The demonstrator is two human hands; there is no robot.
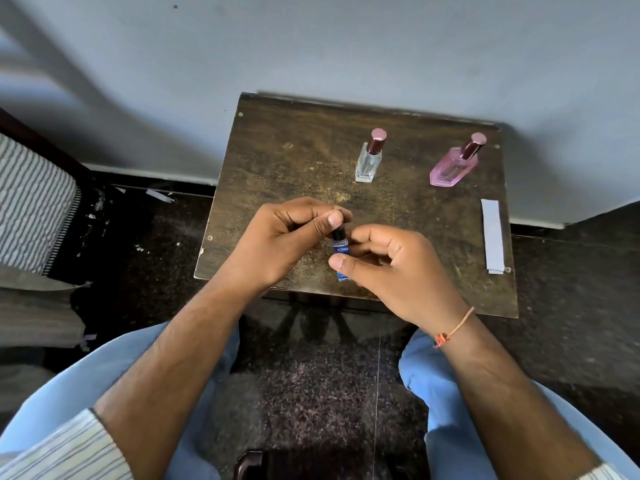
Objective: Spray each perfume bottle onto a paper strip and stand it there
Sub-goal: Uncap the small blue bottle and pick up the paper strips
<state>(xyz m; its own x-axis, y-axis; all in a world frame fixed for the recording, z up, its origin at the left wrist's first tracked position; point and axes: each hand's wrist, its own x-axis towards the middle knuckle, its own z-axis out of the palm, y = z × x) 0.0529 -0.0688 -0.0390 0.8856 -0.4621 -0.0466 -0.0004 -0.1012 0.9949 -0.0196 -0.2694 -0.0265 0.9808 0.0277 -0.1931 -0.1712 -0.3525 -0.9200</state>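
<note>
The small blue bottle (340, 252) stands nearly upright above the near edge of the wooden table (277, 161), held between both hands, its long axis running from the dark cap at the top down to the base that shows just below the right thumb. The right hand (398, 268) wraps the body, thumb across the front below the label and fingers curled behind, so it grips the glass firmly. The left hand (294, 233) comes in from the left and above, thumb and fingertips pinched round the black cap, so the cap lies straight up the bottle's axis from the right hand's hold; pulling it off likely calls for a lift along that line while the right hand keeps the body fixed. The paper strips (492, 235) lie well apart to the right, a pale stack along the table's right edge with its length running away from the person, nearer the right hand than the left. Behind stand two more bottles: a clear square glass bottle (369, 161) with a glossy maroon cap, and a pink faceted bottle (453, 168) that appears to lean, capped alike. The tabletop is dark, scuffed and worn, with bare scratched patches. The blue bottle looks smooth, slim and small, so it may slip or tip easily when stood on thin paper.
</note>
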